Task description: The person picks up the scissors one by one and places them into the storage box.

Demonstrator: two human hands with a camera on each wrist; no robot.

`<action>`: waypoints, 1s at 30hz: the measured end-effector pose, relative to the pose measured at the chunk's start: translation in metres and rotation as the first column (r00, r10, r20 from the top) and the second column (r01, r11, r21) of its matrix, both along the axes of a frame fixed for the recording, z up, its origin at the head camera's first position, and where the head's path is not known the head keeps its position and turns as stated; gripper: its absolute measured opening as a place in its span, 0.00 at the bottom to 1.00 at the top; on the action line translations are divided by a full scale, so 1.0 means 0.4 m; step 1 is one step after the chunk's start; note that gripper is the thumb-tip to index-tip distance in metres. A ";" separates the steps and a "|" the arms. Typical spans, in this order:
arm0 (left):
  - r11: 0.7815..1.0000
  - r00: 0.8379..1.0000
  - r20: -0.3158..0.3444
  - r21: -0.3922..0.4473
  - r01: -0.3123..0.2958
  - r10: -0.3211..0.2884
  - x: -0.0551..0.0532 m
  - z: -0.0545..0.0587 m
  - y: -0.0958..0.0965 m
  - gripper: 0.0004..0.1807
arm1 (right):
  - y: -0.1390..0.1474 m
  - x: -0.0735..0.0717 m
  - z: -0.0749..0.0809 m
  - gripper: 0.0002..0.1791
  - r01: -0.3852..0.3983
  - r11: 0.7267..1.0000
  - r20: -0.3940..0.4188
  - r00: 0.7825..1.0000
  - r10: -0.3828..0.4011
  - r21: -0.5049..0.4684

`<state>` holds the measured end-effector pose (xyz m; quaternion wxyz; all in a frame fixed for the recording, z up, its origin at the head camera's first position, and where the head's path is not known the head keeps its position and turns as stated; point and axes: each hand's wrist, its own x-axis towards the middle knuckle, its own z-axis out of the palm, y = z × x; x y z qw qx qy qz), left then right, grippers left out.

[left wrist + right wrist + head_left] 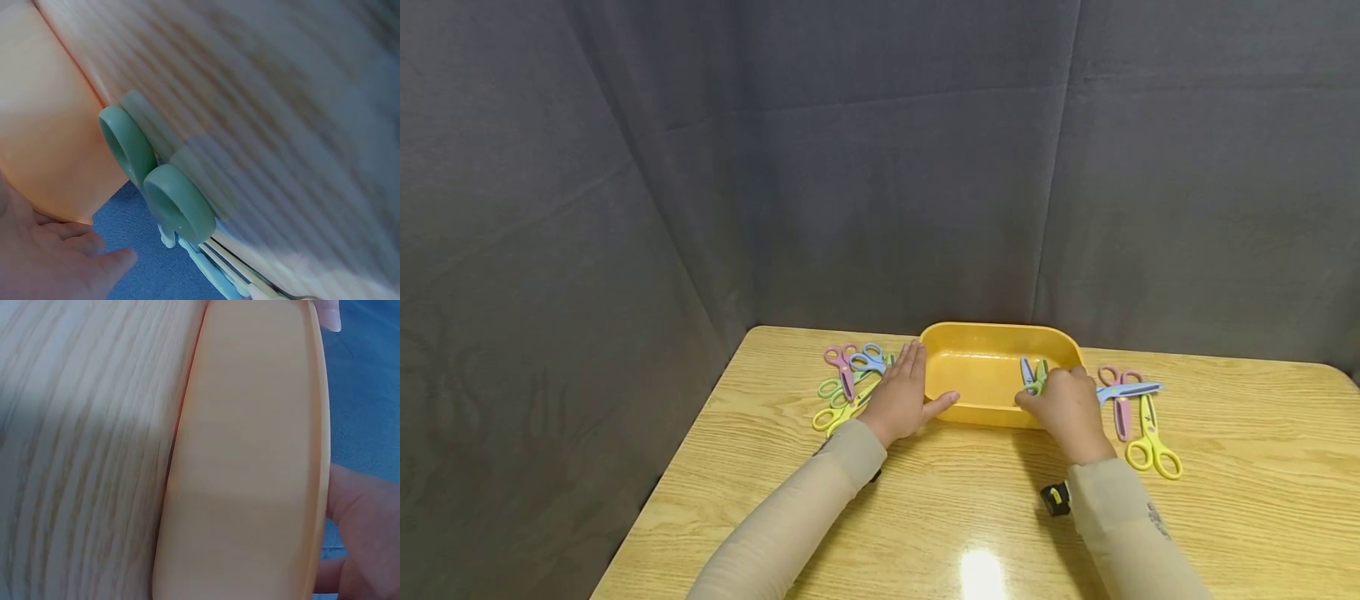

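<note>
My left hand (901,400) lies with straight fingers along the left end of a yellow tray (1000,414), its thumb reaching over the front rim. Inside the tray's right end, my right hand (1066,408) pinches green scissors (1036,386); a blue blade (1027,370) shows beside them. The palm covers most of what is there. In the right wrist view the right hand (369,525) reaches over the tray's rim, its fingertips hidden behind the wall. Green scissor handles (181,203) stand out near the left hand (69,259) in the left wrist view.
Left of the tray lies a pile of pink (842,367), blue (868,358), green and yellow scissors (835,417). To its right are pink (1122,417), blue (1131,390) and yellow scissors (1152,446). A grey curtain (910,208) hangs behind the wooden table (925,517).
</note>
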<state>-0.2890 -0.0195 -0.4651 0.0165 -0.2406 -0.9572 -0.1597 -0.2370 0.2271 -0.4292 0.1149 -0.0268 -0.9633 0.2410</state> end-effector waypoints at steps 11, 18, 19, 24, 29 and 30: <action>1.000 1.000 -0.004 0.007 0.003 -0.003 0.005 0.007 0.002 0.54 | -0.001 -0.011 0.004 0.22 -0.015 1.000 0.138 0.990 0.012 0.022; 1.000 1.000 -0.004 0.007 0.001 -0.001 0.006 0.005 0.003 0.54 | 0.000 -0.021 0.008 0.22 -0.031 0.999 0.173 0.985 0.024 0.040; 1.000 1.000 -0.004 0.006 0.001 -0.001 0.006 0.004 0.003 0.54 | 0.001 -0.022 0.008 0.21 -0.030 0.999 0.174 0.985 0.023 0.038; 1.000 1.000 -0.014 0.010 0.001 -0.001 0.002 0.000 0.003 0.54 | 0.000 -0.022 0.003 0.20 -0.025 0.999 0.156 0.988 0.021 0.025; 1.000 1.000 -0.009 0.020 0.005 -0.005 0.000 -0.004 0.000 0.54 | -0.002 -0.020 0.001 0.21 -0.023 1.000 0.154 0.988 0.022 0.009; 1.000 1.000 -0.010 0.023 0.005 -0.005 0.000 -0.005 0.000 0.54 | -0.002 -0.020 0.001 0.21 -0.024 1.000 0.155 0.988 0.023 0.005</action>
